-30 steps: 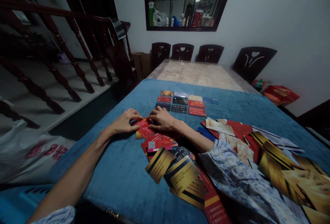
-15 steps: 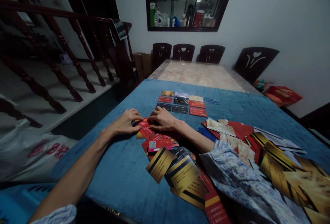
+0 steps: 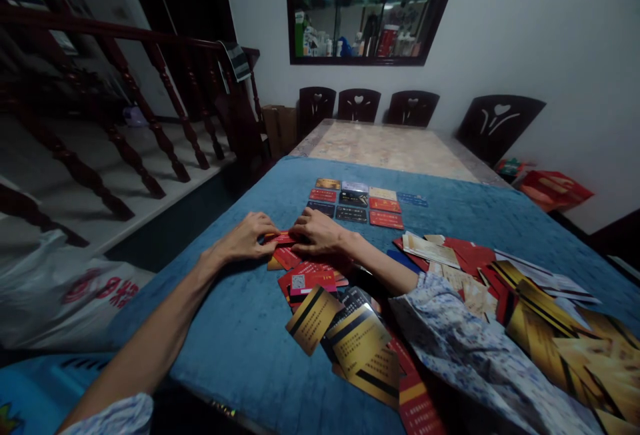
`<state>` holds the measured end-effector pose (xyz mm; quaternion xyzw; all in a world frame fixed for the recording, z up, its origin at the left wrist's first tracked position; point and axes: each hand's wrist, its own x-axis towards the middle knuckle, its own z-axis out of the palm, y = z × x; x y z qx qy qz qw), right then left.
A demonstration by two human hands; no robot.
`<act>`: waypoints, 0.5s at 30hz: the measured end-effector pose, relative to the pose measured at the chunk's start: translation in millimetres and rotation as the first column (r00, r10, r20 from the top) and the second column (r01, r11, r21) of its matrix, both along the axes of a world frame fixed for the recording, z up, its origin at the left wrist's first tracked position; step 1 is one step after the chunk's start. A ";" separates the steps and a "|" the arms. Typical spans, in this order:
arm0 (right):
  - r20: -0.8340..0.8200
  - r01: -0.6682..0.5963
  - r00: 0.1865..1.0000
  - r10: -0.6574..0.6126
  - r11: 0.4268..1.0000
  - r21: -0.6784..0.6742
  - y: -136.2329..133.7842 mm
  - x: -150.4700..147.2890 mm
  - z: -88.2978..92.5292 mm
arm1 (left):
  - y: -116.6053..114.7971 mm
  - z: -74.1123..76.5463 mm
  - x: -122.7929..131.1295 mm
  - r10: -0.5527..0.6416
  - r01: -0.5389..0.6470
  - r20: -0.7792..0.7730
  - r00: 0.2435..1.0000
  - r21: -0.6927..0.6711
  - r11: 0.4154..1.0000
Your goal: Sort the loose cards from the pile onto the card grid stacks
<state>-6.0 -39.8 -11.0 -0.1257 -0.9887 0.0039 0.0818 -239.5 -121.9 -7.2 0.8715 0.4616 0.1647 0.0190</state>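
Note:
My left hand [image 3: 246, 237] and my right hand [image 3: 319, 233] meet over a red card [image 3: 280, 238] on the blue cloth [image 3: 235, 335]; both pinch its edges with curled fingers. Just below lies a loose pile of red cards [image 3: 306, 276], one with a white code patch. Black-and-gold cards [image 3: 350, 338] spread nearer to me. Beyond my hands, a neat grid of cards [image 3: 357, 203] lies in rows on the cloth.
A big heap of red, gold and beige cards [image 3: 505, 281] covers the cloth to the right, by my patterned sleeve. The bare table top [image 3: 385, 145] stretches behind, with dark chairs [image 3: 357, 105] along the wall. A wooden railing [image 3: 150, 88] stands at the left.
Both hands stay on the red card; its edge has lifted slightly between the fingers. The view has shifted a little.

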 end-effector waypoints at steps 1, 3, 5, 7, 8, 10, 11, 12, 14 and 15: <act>0.002 0.009 1.000 -0.009 1.000 -0.013 0.2 -0.1 1.1 | 0.4 1.0 -0.1 -0.004 0.004 0.025 1.000 -0.007 1.000; 0.006 0.050 0.999 -0.050 0.998 -0.036 0.2 -1.3 3.5 | 1.3 2.6 -0.5 -0.005 0.007 0.067 0.998 -0.020 1.000; 0.009 0.116 0.993 -0.116 0.992 -0.054 -0.1 -3.8 6.2 | 2.4 2.9 -1.2 0.011 -0.009 0.093 0.996 -0.023 1.000; 0.016 0.182 0.983 -0.182 0.981 -0.064 -0.5 -7.0 9.2 | 3.9 1.5 -2.4 0.037 -0.035 0.100 0.994 -0.022 0.999; 0.022 0.206 0.978 -0.205 0.976 -0.066 -0.6 -8.6 10.7 | 4.8 0.2 -3.2 0.052 -0.050 0.103 0.993 -0.018 0.999; 0.046 0.239 0.971 -0.237 0.969 -0.068 -0.2 -11.2 13.0 | 7.0 -3.2 -4.9 0.086 -0.085 0.118 0.989 -0.010 0.996; 0.057 0.253 0.967 -0.249 0.965 -0.069 0.3 -12.1 13.6 | 8.4 -5.3 -5.8 0.103 -0.103 0.128 0.986 -0.007 0.995; 0.065 0.265 0.963 -0.261 0.961 -0.072 0.8 -12.8 13.7 | 9.8 -7.4 -6.7 0.119 -0.120 0.137 0.983 -0.007 0.993; 0.068 0.291 0.956 -0.286 0.954 -0.078 2.1 -13.3 12.3 | 12.8 -11.5 -8.4 0.144 -0.145 0.150 0.978 -0.009 0.989; 0.064 0.304 0.952 -0.299 0.949 -0.081 2.8 -13.3 11.0 | 14.2 -13.3 -9.1 0.153 -0.154 0.154 0.976 -0.008 0.988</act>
